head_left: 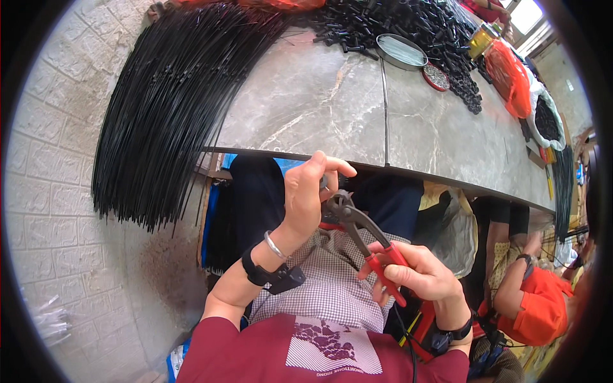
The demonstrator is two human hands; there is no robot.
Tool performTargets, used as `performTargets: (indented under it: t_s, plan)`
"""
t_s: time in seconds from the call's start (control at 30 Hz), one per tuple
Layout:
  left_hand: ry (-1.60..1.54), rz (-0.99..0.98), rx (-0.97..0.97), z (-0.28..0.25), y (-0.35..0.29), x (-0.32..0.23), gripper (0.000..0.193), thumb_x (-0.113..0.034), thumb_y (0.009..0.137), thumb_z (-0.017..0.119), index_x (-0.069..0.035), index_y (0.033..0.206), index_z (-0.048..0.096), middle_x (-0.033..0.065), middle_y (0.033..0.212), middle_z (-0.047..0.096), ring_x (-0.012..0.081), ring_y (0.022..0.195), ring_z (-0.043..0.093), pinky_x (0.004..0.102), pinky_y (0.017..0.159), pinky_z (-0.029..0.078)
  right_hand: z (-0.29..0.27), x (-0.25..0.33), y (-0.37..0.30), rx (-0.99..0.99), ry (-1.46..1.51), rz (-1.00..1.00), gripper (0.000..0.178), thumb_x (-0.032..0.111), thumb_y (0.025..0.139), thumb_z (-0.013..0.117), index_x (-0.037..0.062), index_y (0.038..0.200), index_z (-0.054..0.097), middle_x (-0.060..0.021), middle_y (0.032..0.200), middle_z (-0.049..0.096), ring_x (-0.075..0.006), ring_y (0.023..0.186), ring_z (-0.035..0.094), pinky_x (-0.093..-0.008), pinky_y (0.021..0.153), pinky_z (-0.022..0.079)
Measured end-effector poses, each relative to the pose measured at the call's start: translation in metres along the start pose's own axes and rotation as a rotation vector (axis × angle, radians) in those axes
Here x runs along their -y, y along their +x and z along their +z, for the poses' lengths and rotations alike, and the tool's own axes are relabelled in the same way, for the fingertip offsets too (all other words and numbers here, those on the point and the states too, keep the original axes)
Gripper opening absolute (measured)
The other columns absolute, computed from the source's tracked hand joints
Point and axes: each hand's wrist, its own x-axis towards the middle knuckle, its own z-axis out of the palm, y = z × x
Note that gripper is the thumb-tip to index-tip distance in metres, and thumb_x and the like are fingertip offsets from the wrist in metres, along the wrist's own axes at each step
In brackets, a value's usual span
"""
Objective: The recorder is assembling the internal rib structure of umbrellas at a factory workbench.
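Observation:
My right hand [424, 271] is closed round the red handles of a pair of pliers [361, 220]. Their dark metal jaws point up and left, close beside my left hand [306, 191]. That hand is raised just in front of the table edge, its fingers bent around a small dark round piece [324, 183]. Most of this piece is hidden by the fingers, and its kind cannot be made out. Whether the jaws touch it is also unclear.
A grey marble-patterned table [306, 102] lies ahead. A thick bundle of long black rods [172, 108] hangs over its left edge. Black short parts [415, 32] are heaped at the back, near an oval tray [401, 51] and a small red dish [435, 77]. A co-worker's orange sleeve [536, 313] is at right.

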Motion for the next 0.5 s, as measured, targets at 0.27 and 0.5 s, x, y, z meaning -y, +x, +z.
performTargets:
  t_s: [0.27, 0.5]
  plan:
    - [-0.037, -0.033, 0.038, 0.003, -0.003, -0.003, 0.055, -0.035, 0.099, 0.032, 0.002, 0.083, 0.069, -0.0046, 0.052, 0.039, 0.0048, 0.05, 0.034, 0.0227, 0.049, 0.029, 0.002, 0.009, -0.008, -0.054, -0.046, 0.043, 0.032, 0.016, 0.098, 0.048, -0.0068, 0.121, 0.046, -0.0116, 0.094, 0.065, -0.0096, 0.056, 0.057, -0.0219, 0.047, 0.044]
    - [0.071, 0.007, 0.086, 0.004, -0.002, -0.006, 0.057, -0.035, 0.098, 0.033, 0.002, 0.074, 0.068, -0.0015, 0.051, 0.046, 0.0059, 0.05, 0.038, 0.024, 0.051, 0.03, 0.006, 0.015, -0.012, -0.067, -0.02, 0.088, 0.024, 0.014, 0.098, 0.047, -0.0044, 0.113, 0.05, -0.0075, 0.085, 0.063, -0.0072, 0.05, 0.051, -0.0221, 0.043, 0.041]
